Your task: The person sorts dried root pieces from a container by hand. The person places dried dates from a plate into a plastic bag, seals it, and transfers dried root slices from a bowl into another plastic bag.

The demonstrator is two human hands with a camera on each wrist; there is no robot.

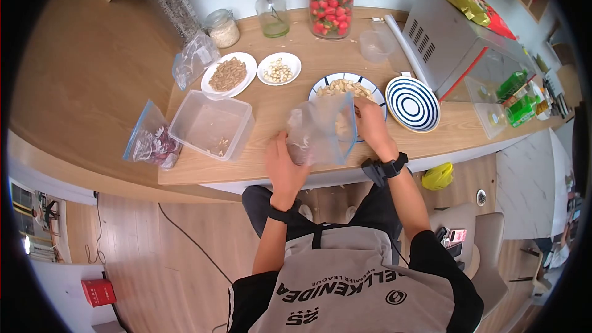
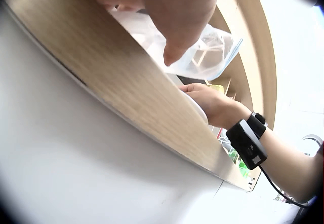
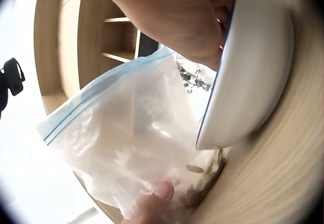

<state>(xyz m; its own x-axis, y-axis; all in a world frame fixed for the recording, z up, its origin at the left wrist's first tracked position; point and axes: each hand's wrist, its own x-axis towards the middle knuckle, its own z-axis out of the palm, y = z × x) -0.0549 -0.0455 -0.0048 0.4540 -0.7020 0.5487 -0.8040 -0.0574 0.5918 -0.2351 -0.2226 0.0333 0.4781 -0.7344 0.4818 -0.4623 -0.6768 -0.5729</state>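
A clear zip bag (image 1: 317, 132) with a blue seal stands tilted at the counter's front, its mouth toward my right hand. My left hand (image 1: 287, 169) grips its lower end, the thumb (image 3: 163, 189) lying over the plastic. A few brown pieces (image 3: 195, 169) show at the bag's bottom. My right hand (image 1: 373, 126) is at the near right side of a blue-rimmed bowl (image 1: 383, 102) holding pale dried slices (image 1: 345, 88). In the right wrist view its fingers reach over the rim and are hidden inside; I cannot tell what they hold.
Left of the bag stands a plastic tub (image 1: 206, 120) with a few crumbs, beside a bag of dark red pieces (image 1: 161, 143). Behind are two white plates (image 1: 251, 61) of food. A striped bowl (image 1: 412, 104) lies right, near a microwave (image 1: 441, 37). A strawberry container (image 1: 332, 3) stands at the back.
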